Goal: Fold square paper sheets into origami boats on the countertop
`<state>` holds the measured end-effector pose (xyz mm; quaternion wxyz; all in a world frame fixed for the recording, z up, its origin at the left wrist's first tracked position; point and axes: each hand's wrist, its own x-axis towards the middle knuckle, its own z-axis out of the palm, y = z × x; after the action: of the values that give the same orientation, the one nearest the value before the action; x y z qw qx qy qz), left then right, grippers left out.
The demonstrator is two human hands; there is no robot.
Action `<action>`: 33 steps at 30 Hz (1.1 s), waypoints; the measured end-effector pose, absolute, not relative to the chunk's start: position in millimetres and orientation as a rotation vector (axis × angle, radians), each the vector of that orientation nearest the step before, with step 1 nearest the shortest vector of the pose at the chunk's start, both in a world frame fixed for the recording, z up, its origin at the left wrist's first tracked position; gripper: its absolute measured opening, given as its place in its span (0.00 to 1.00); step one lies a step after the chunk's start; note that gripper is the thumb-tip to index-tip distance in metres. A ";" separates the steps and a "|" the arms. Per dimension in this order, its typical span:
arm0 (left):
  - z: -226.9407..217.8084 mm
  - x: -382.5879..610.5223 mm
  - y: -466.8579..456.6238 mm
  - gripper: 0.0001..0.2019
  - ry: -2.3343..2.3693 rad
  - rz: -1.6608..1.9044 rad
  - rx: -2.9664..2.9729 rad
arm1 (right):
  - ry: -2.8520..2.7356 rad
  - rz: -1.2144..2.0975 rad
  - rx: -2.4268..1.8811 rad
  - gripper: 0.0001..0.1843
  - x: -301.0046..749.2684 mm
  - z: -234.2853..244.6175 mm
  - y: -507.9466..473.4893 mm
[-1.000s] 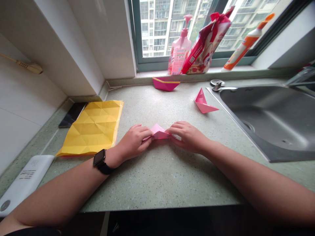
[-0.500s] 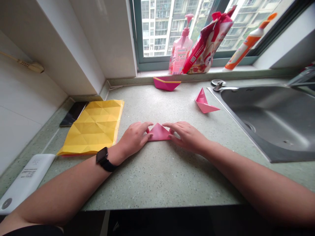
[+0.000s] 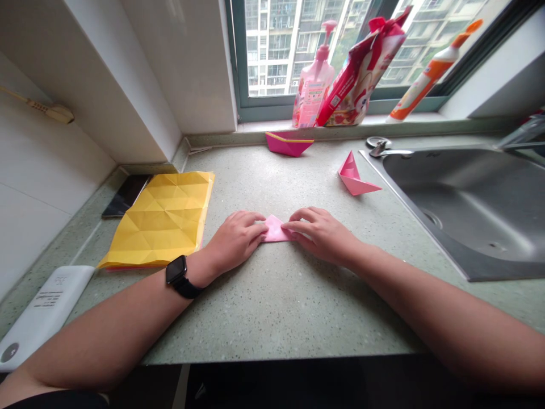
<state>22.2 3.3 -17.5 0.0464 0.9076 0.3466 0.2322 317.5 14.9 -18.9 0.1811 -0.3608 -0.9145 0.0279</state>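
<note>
A small piece of folded pink paper (image 3: 275, 230) lies on the counter, its peak pointing away from me and its straight edge toward me. At its left side my left hand (image 3: 237, 237) is closed, fingertips on the paper. My right hand (image 3: 320, 234) grips the right side, with index finger and thumb close together over the paper. Fingers cover both side corners. Beyond the hands stand a light pink paper boat (image 3: 353, 180) on the right and a magenta paper boat (image 3: 289, 146) with a yellow edge by the sill.
To the left lies creased yellow paper (image 3: 164, 218) on a dark flat device (image 3: 123, 196). A white power bank (image 3: 49, 309) sits nearer. A steel sink (image 3: 415, 227) bounds the right. On the sill are a pump bottle (image 3: 314, 91), a red bag (image 3: 357, 85) and an orange-white bottle (image 3: 430, 76).
The pink paper now shows a paler face and a smaller outline. My right fingertips have moved left onto it, and the left fingers have closed in slightly.
</note>
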 end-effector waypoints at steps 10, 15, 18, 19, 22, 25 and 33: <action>-17.8 29.3 7.1 0.13 0.882 0.684 2.724 | -2.530 -0.002 -1.060 0.21 311.3 -23.9 18.9; -16.9 26.0 3.4 0.18 0.907 0.584 2.725 | -2.515 0.010 -0.918 0.21 316.2 -18.5 15.2; -17.7 24.6 1.6 0.20 0.908 0.550 2.742 | -2.583 0.021 -0.838 0.21 317.7 -16.6 12.4; -17.9 24.5 1.2 0.20 0.910 0.540 2.751 | -2.604 0.031 -0.834 0.21 317.8 -16.3 11.9; -17.6 25.3 -0.3 0.16 0.915 0.515 2.786 | -2.643 0.064 -0.862 0.21 317.5 -15.3 11.2; -16.4 26.1 -2.5 0.14 0.920 0.502 2.801 | -2.674 0.064 -0.896 0.21 316.4 -12.9 9.4; -12.5 25.9 -4.5 0.15 0.929 0.452 2.790 | -2.715 -0.018 -0.940 0.21 311.8 -5.9 -1.1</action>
<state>25.9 -4.5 -12.5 0.0832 0.9345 0.3112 0.1515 311.8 -1.1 -5.9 0.1341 -0.3241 -0.9364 -0.0063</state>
